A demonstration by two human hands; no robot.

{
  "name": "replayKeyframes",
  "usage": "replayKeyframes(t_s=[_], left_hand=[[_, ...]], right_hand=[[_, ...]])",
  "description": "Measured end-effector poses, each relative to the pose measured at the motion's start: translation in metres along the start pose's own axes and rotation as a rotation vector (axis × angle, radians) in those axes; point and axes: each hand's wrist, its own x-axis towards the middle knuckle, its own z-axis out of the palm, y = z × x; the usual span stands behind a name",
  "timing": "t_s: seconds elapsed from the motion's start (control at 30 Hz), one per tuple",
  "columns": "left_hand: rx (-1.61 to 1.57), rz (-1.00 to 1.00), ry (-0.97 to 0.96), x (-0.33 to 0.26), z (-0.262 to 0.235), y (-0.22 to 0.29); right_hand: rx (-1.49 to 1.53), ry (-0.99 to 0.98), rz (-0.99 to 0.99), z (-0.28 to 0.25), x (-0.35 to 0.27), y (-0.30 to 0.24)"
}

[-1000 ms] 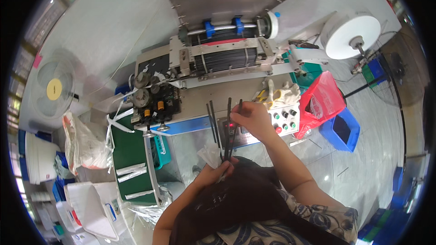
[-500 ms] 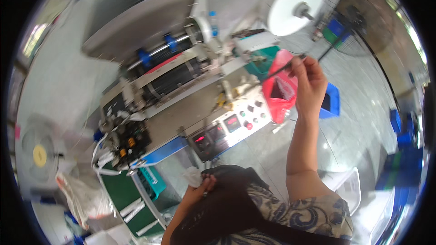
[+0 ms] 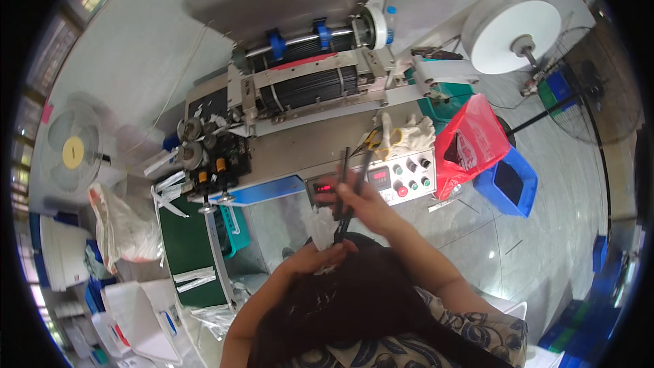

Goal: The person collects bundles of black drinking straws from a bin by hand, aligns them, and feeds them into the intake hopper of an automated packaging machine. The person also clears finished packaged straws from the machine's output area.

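Over my lap, my left hand (image 3: 323, 257) is closed around the lower end of some thin black sticks and a crumpled white translucent wrap (image 3: 322, 228). Just above it, my right hand (image 3: 368, 204) pinches thin black sticks (image 3: 344, 167) that stand roughly upright, some a little blurred. Whether both hands hold the same sticks I cannot tell. Behind them is the machine's control panel (image 3: 402, 180), with lit red displays and round buttons. A pair of yellow-handled snips (image 3: 372, 142) lies by pale work gloves (image 3: 409, 138) on the bench.
A machine (image 3: 310, 85) with black rods in its hopper fills the back of the bench. To the right are a red plastic bag (image 3: 470, 140), a blue bin (image 3: 524, 184), a white reel (image 3: 511, 34) and a standing fan (image 3: 593, 82). A green conveyor belt (image 3: 197, 245) runs at left.
My right hand has come from far out on the right, where it held a long black stick, down to beside my left hand. The view has swung, so the machine sits further right.
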Motion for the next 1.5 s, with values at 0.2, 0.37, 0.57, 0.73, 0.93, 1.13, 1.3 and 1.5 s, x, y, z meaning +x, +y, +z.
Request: replayKeyframes(t_s=[0.2, 0.37, 0.57, 0.73, 0.93, 1.13, 1.3, 1.5], left_hand=[[-0.447, 0.062, 0.287, -0.022, -0.002, -0.005], [-1.334, 0.911, 0.481, -0.067, -0.087, -0.034], [-1.408, 1.045, 1.022, -0.104, -0.062, 0.045], [-1.075, 1.055, 1.053, -0.123, -0.063, 0.028], [0.103, 0.375, 1.273, -0.131, -0.076, -0.001], [0.446, 0.164, 0.893, -0.222, -0.121, 0.022], [0.580, 0.147, 0.649, -0.296, -0.181, 0.021], [-0.458, 0.683, 0.656, -0.339, -0.231, 0.028]], right_hand=[[0.307, 0.162, -0.021, 0.013, 0.054, 0.001], [0.417, 0.126, -0.250, 0.000, 0.085, -0.044], [-0.649, -0.468, -0.126, 0.107, 0.050, 0.044], [-0.689, -0.550, -0.070, 0.153, 0.035, 0.083], [-0.706, -0.493, -0.088, 0.175, 0.088, 0.104], [-1.154, -0.766, -0.122, 0.235, 0.123, 0.111], [-1.314, -0.841, -0.181, 0.311, 0.146, 0.143], [-1.309, -0.690, -0.569, 0.397, 0.180, 0.167]])
